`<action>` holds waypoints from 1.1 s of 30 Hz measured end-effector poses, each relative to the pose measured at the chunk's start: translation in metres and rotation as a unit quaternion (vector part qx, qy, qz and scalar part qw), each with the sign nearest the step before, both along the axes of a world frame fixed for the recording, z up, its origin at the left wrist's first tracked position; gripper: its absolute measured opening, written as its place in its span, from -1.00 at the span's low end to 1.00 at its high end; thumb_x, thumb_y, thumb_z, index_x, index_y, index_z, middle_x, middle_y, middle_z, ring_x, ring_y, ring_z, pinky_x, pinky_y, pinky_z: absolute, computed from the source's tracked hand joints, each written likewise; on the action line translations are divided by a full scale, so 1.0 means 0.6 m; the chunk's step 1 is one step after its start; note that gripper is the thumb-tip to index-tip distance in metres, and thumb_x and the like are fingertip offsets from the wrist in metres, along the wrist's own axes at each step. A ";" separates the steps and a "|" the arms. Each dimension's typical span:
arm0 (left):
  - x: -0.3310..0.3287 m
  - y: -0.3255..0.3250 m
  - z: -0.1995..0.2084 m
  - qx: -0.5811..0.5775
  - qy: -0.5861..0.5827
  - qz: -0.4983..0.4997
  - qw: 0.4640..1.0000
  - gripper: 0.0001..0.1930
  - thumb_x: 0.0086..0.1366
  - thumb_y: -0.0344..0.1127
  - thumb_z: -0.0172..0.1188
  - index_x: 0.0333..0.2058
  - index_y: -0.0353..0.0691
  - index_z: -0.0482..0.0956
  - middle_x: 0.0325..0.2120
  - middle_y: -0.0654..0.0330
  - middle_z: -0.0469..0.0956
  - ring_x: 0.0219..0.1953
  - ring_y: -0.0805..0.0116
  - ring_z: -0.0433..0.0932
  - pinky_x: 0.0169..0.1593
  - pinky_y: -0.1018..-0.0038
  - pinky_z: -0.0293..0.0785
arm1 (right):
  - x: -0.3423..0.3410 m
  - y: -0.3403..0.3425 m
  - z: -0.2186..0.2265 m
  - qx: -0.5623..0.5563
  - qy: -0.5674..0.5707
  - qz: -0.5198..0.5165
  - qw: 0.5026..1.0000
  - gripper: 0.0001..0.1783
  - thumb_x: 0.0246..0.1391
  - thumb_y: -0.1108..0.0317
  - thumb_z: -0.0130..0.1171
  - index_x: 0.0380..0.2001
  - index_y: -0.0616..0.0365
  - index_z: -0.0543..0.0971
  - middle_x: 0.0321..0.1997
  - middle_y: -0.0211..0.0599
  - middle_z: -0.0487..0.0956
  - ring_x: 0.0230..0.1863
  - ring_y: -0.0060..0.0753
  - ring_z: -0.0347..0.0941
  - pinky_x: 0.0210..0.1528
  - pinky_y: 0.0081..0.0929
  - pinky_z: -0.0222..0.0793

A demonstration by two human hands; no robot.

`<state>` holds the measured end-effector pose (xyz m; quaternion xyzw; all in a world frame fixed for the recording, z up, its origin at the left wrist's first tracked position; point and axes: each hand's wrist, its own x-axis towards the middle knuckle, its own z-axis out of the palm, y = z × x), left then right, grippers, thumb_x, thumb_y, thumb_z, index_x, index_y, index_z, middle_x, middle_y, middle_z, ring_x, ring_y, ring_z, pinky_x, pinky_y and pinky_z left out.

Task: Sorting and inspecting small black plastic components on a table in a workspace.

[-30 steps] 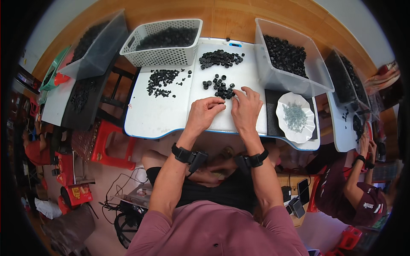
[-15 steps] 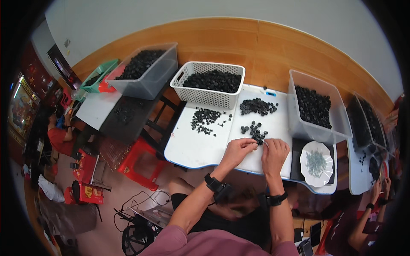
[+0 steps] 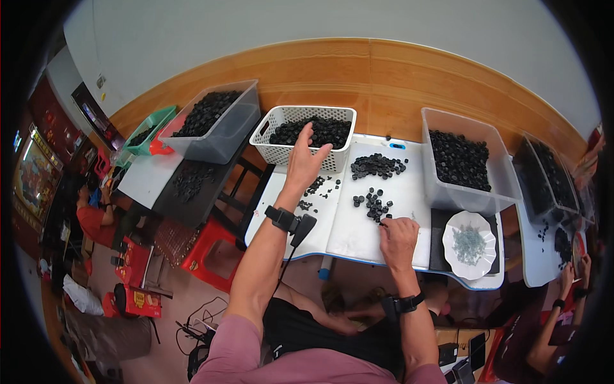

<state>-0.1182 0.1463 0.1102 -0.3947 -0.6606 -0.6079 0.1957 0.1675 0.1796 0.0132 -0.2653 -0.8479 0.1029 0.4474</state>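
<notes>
My left hand (image 3: 306,163) is at the front wall of the white perforated basket (image 3: 257,138), fingers spread and apart, with nothing seen in them. Inside the basket lies a heap of small black plastic parts (image 3: 329,131). My right hand (image 3: 400,240) hangs over the white table (image 3: 358,240), thumb and fingers pinched together. A dark bit shows at its fingertips, too small to name. Just beyond it sits a small cluster of black round caps (image 3: 373,205). A larger pile of black parts (image 3: 377,166) lies farther back, and smaller black pieces (image 3: 316,185) are scattered beneath my left wrist.
A clear bin of black caps (image 3: 470,192) stands at the right. In front of it, a white scalloped plate (image 3: 452,259) holds small translucent pieces. Another clear bin (image 3: 214,144) is on a dark table to the left, beside a red stool (image 3: 214,249). A person's hands (image 3: 568,281) work far right.
My left hand has left the black caps and swung forward and left to the basket, its fingers opening. My right hand stays near the cluster, still pinched. The whole view has shifted slightly.
</notes>
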 end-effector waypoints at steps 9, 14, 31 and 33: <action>0.182 -0.069 -0.113 -0.246 -0.102 -0.267 0.926 -0.74 0.30 -0.32 0.37 -0.05 -0.22 0.73 -0.28 0.18 0.68 -0.32 0.41 0.62 -0.21 0.47 0.54 | 0.006 0.010 0.000 -0.041 0.066 0.003 0.997 -0.74 -0.01 0.57 0.26 -0.20 0.10 0.67 -0.20 -0.25 0.65 -0.08 -0.13 0.53 0.12 -0.17 0.28; 0.206 -0.071 -0.154 -0.263 -0.011 -0.271 0.926 -0.59 0.17 -0.32 0.43 0.02 -0.18 0.69 -0.30 0.13 0.59 -0.24 0.22 0.59 -0.13 0.37 0.54 | 0.009 0.020 0.005 -0.197 0.231 -0.085 0.949 -0.80 0.12 0.58 0.20 -0.17 0.22 0.65 -0.15 -0.15 0.64 0.00 -0.06 0.52 0.09 -0.19 0.40; 0.249 -0.050 -0.150 -0.250 0.094 -0.232 0.935 -0.79 0.20 -0.36 0.40 -0.16 -0.08 0.74 -0.38 0.18 0.54 -0.25 0.11 0.55 -0.15 0.22 0.48 | 0.002 0.024 -0.014 -0.119 -0.022 -0.137 0.983 -0.89 0.05 0.46 0.35 -0.31 0.05 0.71 -0.11 -0.32 0.57 0.04 -0.14 0.42 0.09 -0.17 0.23; 0.250 -0.045 -0.151 -0.260 0.101 -0.221 0.935 -0.82 0.19 -0.36 0.41 -0.20 -0.10 0.73 -0.38 0.18 0.54 -0.26 0.11 0.55 -0.15 0.21 0.48 | 0.002 0.021 -0.013 -0.114 -0.006 -0.135 0.984 -0.90 0.08 0.47 0.32 -0.30 0.06 0.69 -0.12 -0.33 0.58 0.03 -0.14 0.43 0.08 -0.18 0.23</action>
